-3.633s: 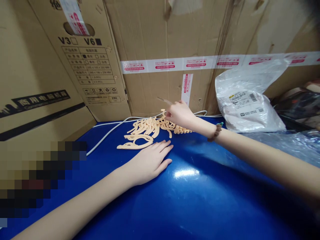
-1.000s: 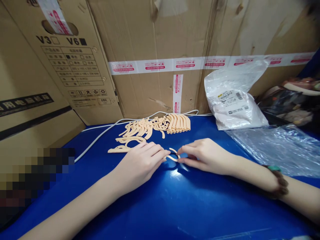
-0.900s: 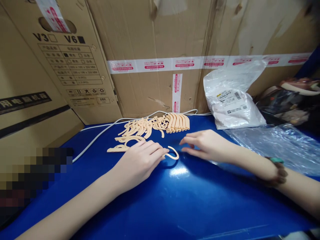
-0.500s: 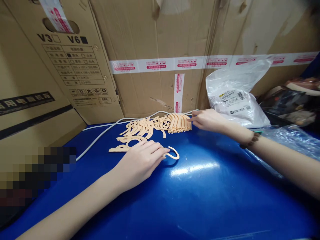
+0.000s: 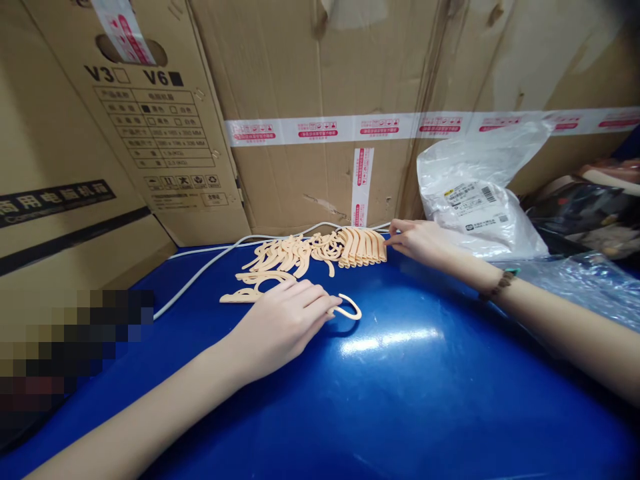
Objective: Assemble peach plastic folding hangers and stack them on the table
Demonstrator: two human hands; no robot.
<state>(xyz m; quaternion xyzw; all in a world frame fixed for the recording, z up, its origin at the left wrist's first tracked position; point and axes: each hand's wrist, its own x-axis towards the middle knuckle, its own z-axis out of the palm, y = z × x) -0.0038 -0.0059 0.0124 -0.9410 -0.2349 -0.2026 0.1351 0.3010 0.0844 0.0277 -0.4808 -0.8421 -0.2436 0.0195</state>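
Beneath and in the fingers of my left hand (image 5: 290, 317) is a beige folding hanger (image 5: 350, 309). Its curved hook sticks out to the right of the fingertips, and my palm hides its middle. More beige hanger parts (image 5: 283, 253) lie in an overlapping row behind that hand, with small round joints in the middle. At the row's right end stand several curved hanger arms (image 5: 363, 247), packed side by side. My right hand (image 5: 417, 240) has its fingers closed against the last of these arms; exactly how they grip it is partly hidden.
The table (image 5: 400, 400) is glossy blue. A white cable (image 5: 200, 268) runs behind the hangers, along large cardboard boxes (image 5: 310, 180). To the right are a white plastic parcel bag (image 5: 480, 213) and crumpled clear plastic (image 5: 575, 283). A pixelated patch covers the left edge.
The view has shifted slightly. My left hand keeps its hold on the hanger, and my right hand stays at the right end of the row, a little further right in the picture.
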